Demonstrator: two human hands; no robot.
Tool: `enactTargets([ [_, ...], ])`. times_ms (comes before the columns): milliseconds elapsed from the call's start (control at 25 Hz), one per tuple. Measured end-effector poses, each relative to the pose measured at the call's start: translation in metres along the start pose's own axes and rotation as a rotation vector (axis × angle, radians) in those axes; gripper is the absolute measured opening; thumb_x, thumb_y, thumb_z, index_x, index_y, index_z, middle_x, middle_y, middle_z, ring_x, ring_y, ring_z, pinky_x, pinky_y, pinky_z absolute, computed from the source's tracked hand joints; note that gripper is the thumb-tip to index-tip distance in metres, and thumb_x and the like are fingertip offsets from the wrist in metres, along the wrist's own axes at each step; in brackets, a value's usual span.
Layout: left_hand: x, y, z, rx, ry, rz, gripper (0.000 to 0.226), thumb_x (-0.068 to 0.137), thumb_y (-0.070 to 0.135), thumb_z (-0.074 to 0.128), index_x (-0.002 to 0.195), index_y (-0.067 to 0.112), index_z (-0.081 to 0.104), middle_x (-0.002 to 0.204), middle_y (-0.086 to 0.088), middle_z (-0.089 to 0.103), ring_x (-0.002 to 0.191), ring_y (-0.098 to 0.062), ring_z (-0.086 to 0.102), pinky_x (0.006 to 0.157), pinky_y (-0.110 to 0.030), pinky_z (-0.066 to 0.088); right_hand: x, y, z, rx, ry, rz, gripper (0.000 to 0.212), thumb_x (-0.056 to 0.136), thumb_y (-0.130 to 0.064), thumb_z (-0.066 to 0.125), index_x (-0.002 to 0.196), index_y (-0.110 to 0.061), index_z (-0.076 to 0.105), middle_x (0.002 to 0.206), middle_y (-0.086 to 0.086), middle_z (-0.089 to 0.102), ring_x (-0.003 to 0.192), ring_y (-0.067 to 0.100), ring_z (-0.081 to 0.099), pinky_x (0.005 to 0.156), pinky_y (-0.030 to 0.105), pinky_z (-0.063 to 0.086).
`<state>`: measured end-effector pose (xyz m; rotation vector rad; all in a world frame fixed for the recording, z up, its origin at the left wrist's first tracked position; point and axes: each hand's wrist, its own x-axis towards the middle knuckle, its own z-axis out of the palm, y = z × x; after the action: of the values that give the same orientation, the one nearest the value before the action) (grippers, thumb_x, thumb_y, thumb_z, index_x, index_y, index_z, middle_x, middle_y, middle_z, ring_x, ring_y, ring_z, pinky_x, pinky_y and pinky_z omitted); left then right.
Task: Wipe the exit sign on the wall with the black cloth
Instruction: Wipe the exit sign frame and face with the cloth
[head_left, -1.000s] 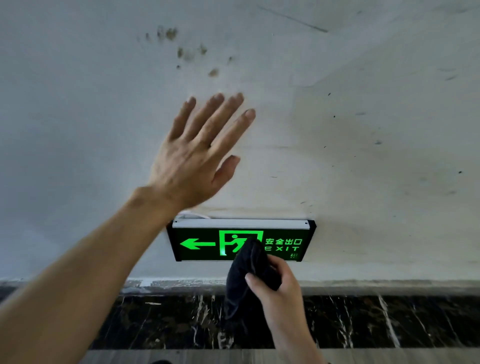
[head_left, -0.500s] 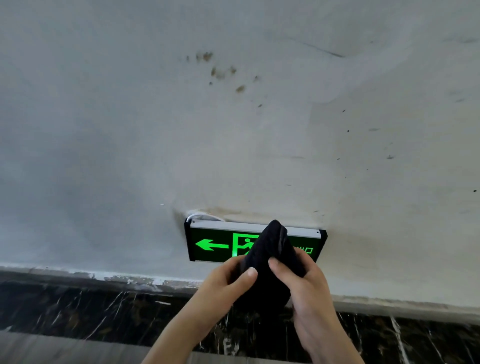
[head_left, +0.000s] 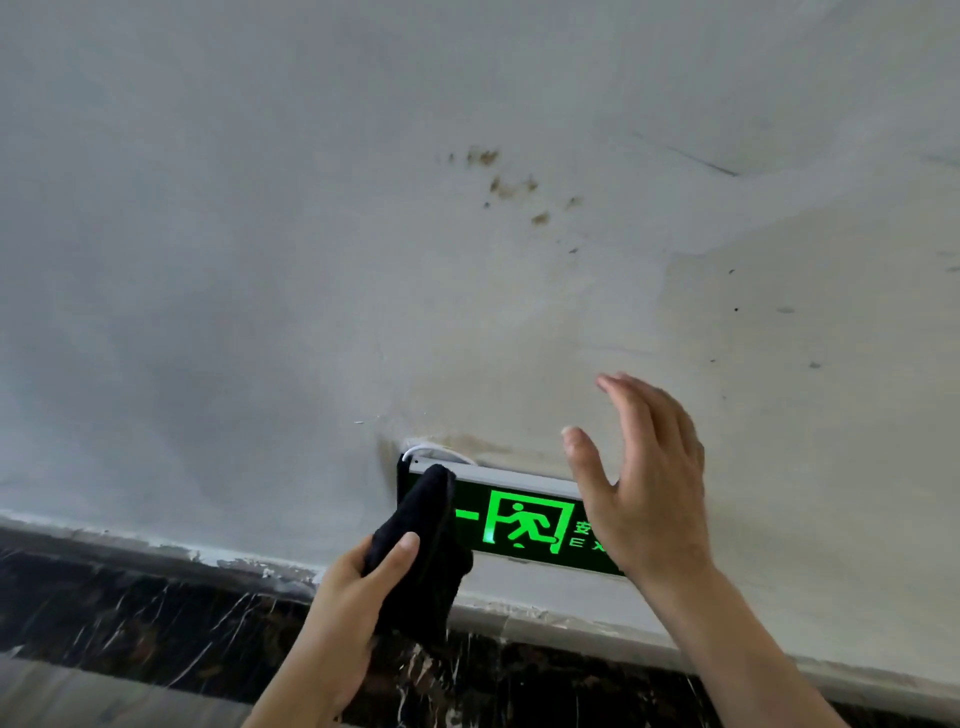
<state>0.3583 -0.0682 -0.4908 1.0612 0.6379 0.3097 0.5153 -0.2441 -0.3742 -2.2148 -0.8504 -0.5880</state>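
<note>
Left hand (head_left: 345, 597) closed tight on black cloth (head_left: 421, 551), cloth top over left end of exit sign (head_left: 519, 519). Right hand (head_left: 644, 483) open, fingers spread, hiding sign's right end. Behind: dark marble strip (head_left: 156, 623) below, brown spots (head_left: 509, 187) high on pale wall (head_left: 260, 260).

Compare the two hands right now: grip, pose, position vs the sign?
The left hand is closed around the black cloth; the right hand is open and holds nothing. The left sits at the exit sign's left end, the right in front of its right end. Both are bare.
</note>
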Motion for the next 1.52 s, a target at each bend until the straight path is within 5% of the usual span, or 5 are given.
enactTargets([
  [240, 0.019, 0.002, -0.045, -0.115, 0.234, -0.010, 0.060, 0.070, 0.031, 0.078, 0.123, 0.008, 0.065, 0.111, -0.019, 0.076, 0.107, -0.042, 0.069, 0.095, -0.054, 0.053, 0.073, 0.001, 0.004, -0.312, 0.165, -0.303, 0.062, 0.094, -0.045, 0.043, 0.148, -0.017, 0.033, 0.158, 0.012, 0.031, 0.147, 0.029, 0.016, 0.118, 0.046, 0.007],
  [560, 0.042, 0.001, -0.062, -0.208, 0.302, 0.013, 0.032, 0.097, 0.011, 0.063, 0.129, 0.016, 0.060, 0.117, -0.016, 0.069, 0.102, -0.037, 0.066, 0.069, -0.042, 0.053, 0.110, 0.002, 0.025, -0.502, 0.194, -0.412, 0.068, 0.097, -0.049, 0.036, 0.154, -0.020, 0.013, 0.164, 0.008, 0.012, 0.149, 0.028, 0.001, 0.117, 0.044, -0.013],
  [1040, 0.086, 0.013, -0.010, 0.425, 0.244, 0.367, 0.061, 0.092, -0.014, 0.059, 0.132, 0.030, 0.044, 0.113, 0.011, 0.062, 0.097, -0.006, 0.063, 0.071, -0.022, 0.056, 0.124, 0.020, 0.048, -0.559, 0.330, -0.505, 0.074, 0.098, -0.054, 0.036, 0.154, -0.016, 0.008, 0.158, 0.012, 0.007, 0.144, 0.037, 0.002, 0.115, 0.044, -0.020],
  [1200, 0.102, 0.006, -0.016, 0.413, 0.302, 0.372, 0.059, 0.087, -0.017, 0.055, 0.118, 0.033, 0.055, 0.099, 0.000, 0.069, 0.069, -0.013, 0.062, 0.052, -0.030, 0.051, 0.133, 0.025, 0.060, -0.607, 0.467, -0.533, 0.073, 0.096, -0.057, 0.036, 0.152, -0.013, 0.020, 0.155, 0.018, 0.025, 0.141, 0.040, 0.014, 0.116, 0.050, -0.010],
  [1520, 0.120, -0.050, -0.030, 0.471, 0.370, 0.239, 0.044, 0.089, -0.013, 0.054, 0.105, 0.025, 0.066, 0.080, 0.002, 0.071, 0.079, -0.025, 0.064, 0.062, -0.030, 0.048, 0.139, 0.031, 0.070, -0.639, 0.609, -0.544, 0.072, 0.091, -0.058, 0.029, 0.146, -0.011, 0.036, 0.146, 0.024, 0.046, 0.135, 0.046, 0.031, 0.112, 0.063, 0.016],
])
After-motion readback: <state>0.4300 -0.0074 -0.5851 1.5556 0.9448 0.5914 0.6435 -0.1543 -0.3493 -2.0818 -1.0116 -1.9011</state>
